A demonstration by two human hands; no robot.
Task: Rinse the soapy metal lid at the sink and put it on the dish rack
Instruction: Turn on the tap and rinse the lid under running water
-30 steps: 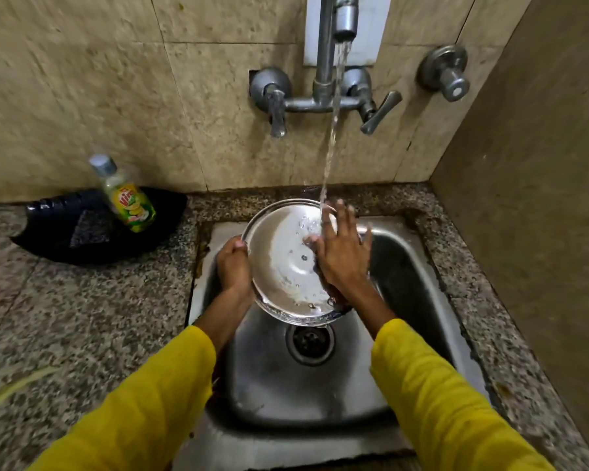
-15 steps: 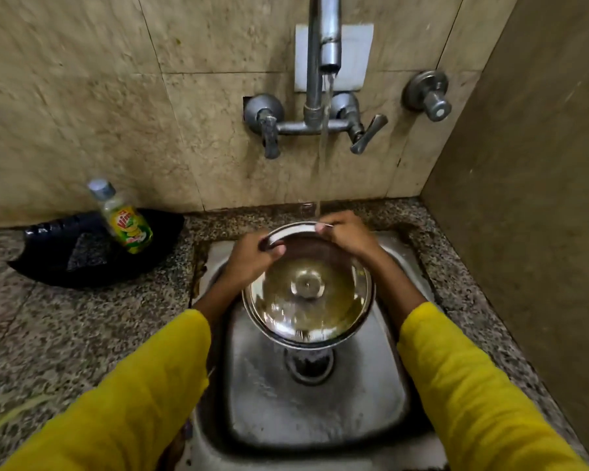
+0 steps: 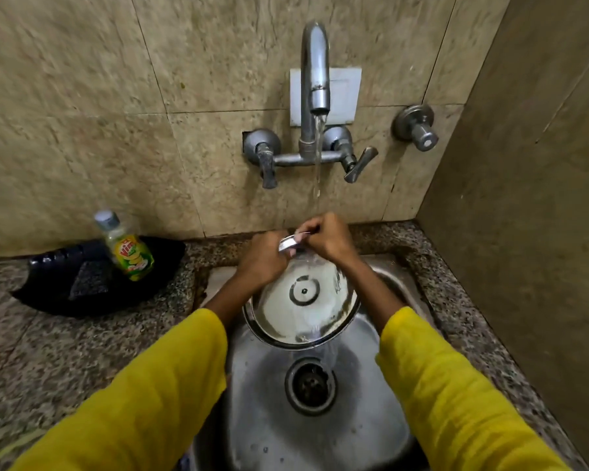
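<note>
The round metal lid [image 3: 300,300] hangs tilted over the steel sink [image 3: 381,385], its top face with the centre ring toward me. My left hand [image 3: 264,258] and my right hand [image 3: 330,237] both pinch its far rim, close together. Water runs from the tap [image 3: 317,79] onto that rim, sheets down the lid and spills off its near edge toward the drain [image 3: 310,385]. The far part of the lid is hidden behind my hands. No dish rack is in view.
A dish-soap bottle [image 3: 128,249] stands in a black tray [image 3: 48,290] with a scrub pad [image 3: 89,282] on the granite counter [image 3: 65,351] to the left. Tap handles [image 3: 267,164] and a wall valve [image 3: 417,129] jut from the tiled wall. A side wall [image 3: 524,198] closes the right.
The lid was flipped from underside-up to top face toward me. My right hand left its face and joined the left at the far rim, under the stream. The view tilted up.
</note>
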